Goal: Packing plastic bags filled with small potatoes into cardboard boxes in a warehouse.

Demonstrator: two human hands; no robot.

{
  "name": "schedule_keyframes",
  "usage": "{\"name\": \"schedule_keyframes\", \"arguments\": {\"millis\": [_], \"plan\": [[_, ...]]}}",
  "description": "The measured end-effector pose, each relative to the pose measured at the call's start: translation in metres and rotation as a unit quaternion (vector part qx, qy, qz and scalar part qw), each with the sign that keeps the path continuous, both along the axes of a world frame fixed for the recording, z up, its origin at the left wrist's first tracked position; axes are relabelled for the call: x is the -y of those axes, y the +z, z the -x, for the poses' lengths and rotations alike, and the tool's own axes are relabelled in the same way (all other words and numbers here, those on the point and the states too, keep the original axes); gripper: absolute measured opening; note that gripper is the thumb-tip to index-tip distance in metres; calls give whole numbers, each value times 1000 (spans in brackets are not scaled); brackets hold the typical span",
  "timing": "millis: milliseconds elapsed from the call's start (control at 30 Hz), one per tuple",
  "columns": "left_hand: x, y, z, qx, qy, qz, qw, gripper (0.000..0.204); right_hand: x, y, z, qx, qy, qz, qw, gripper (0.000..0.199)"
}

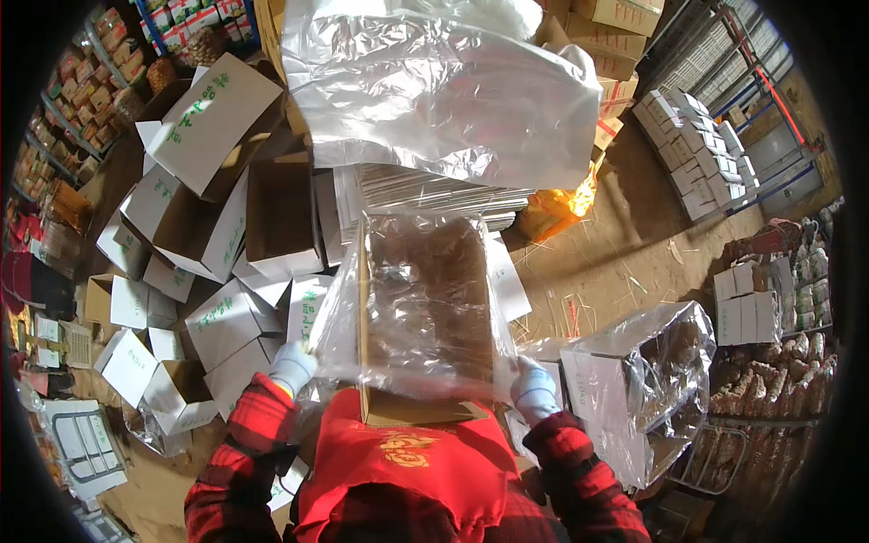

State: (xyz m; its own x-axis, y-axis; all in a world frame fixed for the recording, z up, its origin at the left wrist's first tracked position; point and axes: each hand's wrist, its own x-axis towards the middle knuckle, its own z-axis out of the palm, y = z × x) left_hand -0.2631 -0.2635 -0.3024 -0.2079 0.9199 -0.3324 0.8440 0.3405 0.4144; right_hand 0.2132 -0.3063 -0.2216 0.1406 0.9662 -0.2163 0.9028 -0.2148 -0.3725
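In front of my body an open cardboard box [412,412] has a clear plastic liner bag [425,290] spread over and inside it. My left hand [292,366], in a light glove, is closed on the bag's near left edge. At the near right, my right hand [536,391], gloved alike, pinches the other side of the film. The plastic is stretched between both hands across the box opening. A white box [602,389] with clear film [674,389] over its opening stands beside my right hand.
Several open white boxes [217,312] lie heaped to the left. Beyond the box are a stack of flat sheets [444,195] and a large pile of clear plastic film [434,100]. An orange plastic bag [561,208] lies at their right. White cartons [692,149] are stacked farther off.
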Motion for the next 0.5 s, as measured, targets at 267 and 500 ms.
{"name": "schedule_keyframes", "arguments": {"millis": [267, 500], "plan": [[63, -22, -64, 363, -200, 338, 845, 26, 68, -40, -14, -416, -125, 280, 856, 26], [50, -11, -128, 124, -192, 111, 967, 42, 43, -75, -11, -506, -259, 66, 820, 33]]}}
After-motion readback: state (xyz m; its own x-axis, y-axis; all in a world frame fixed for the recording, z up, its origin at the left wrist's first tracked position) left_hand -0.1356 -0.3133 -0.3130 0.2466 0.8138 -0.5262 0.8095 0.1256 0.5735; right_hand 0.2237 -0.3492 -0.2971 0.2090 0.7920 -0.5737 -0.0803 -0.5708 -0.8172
